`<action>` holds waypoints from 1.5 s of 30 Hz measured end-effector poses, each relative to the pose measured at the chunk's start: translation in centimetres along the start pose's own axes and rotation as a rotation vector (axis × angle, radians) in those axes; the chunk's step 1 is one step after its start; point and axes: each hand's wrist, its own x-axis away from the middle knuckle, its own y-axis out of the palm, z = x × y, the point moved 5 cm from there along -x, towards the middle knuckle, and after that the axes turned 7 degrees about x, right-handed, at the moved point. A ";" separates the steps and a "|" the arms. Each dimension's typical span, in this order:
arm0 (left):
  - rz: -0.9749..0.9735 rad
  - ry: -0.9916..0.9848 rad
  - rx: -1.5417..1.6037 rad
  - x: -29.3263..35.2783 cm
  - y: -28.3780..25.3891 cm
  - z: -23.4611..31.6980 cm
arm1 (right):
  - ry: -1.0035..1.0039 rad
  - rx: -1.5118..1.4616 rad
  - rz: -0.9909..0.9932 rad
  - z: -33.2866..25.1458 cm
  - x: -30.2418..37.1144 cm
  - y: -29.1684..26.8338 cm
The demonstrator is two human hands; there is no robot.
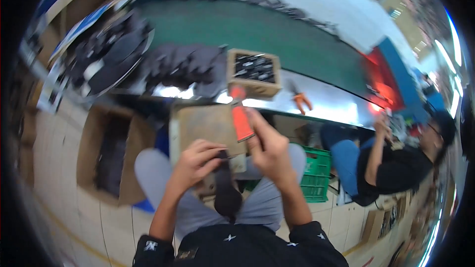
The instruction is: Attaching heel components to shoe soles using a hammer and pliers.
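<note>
Head cam: my L hand is closed w/ fingertips & thumb pinching the top end of a dark sock-like piece; the rest of it hangs down btwn my knees, wider toward the bottom. My R hand is curled round a red tool, thumb & fingers on its lower part, tool pointing up & away from me; its top end is blurred, so can't tell the exact kind. Both hands are near the small tan-topped stand in front of my lap, R hand a bit higher than L.

Beyond the stand, on the metal bench edge: a cardboard box w/ dark packed items inside, orange-handled pliers or cutters just R of it, & a row of dark pieces to its L. Far L, a heaped tray of more dark stuff. Green belt runs behind. On the floor, an open carton to my L & a green crate by my R knee. A co-worker sits off R, near a red-lit spot.
</note>
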 end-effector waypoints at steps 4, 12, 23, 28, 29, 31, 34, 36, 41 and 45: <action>-0.014 -0.211 0.204 2.6 0.0 4.8 | -0.054 0.261 -0.304 0.7 1.0 4.7; -0.040 -0.575 0.720 5.7 1.4 7.2 | -0.211 0.330 -0.445 0.6 2.7 7.0; -0.440 -0.447 0.987 4.9 4.1 9.7 | -0.328 -0.865 -0.720 -4.1 4.1 -1.4; -0.603 -0.483 1.102 5.7 5.6 10.6 | -0.500 -1.048 -0.864 -6.2 3.7 -1.4; -0.601 -0.421 1.105 5.6 5.7 10.8 | -0.534 -1.064 -0.879 -6.5 3.8 -1.6; -0.620 -0.389 1.124 5.4 5.6 11.5 | -0.554 -1.135 -0.815 -7.1 4.4 -1.7; -0.731 -0.360 1.050 5.4 5.4 11.6 | -0.487 -1.155 -0.776 -7.2 5.1 -1.8; -0.709 -0.359 1.041 5.8 5.1 11.7 | -0.467 -1.149 -0.785 -7.2 5.2 -1.7; -0.730 -0.363 0.959 5.8 4.4 11.8 | -0.461 -1.146 -0.809 -6.8 5.4 -1.2; -0.495 -0.516 0.878 6.3 4.0 10.7 | -0.466 -0.946 -0.821 -4.4 4.1 0.0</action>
